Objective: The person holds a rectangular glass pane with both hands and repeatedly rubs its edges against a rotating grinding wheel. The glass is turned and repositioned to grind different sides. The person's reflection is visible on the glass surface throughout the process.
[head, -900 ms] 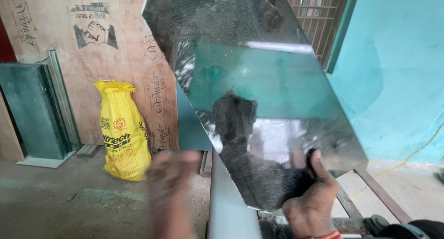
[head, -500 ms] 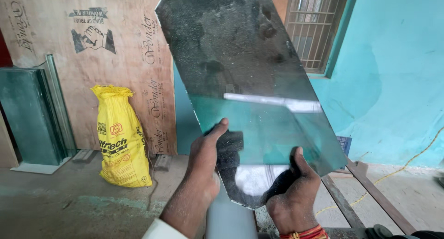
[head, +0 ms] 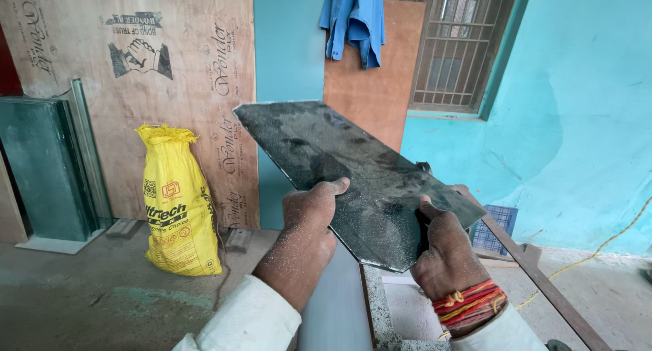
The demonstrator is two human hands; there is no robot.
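I hold a dark, dusty glass pane with angled corners in both hands, tilted nearly flat and pointing away to the upper left. My left hand, powdered with white dust, grips its near left edge with the thumb on top. My right hand, with red and orange threads at the wrist, grips the near right edge. Below the pane a pale grey upright surface shows between my arms.
A yellow printed sack stands on the concrete floor against plywood sheets. Green glass sheets lean at the left. A blue shirt hangs above. A barred window, turquoise wall, metal frame and yellow cord lie right.
The pane has tipped down from nearly upright and reflective to almost flat, showing its dusty face. My left hand has closed on its edge; the view has dropped slightly.
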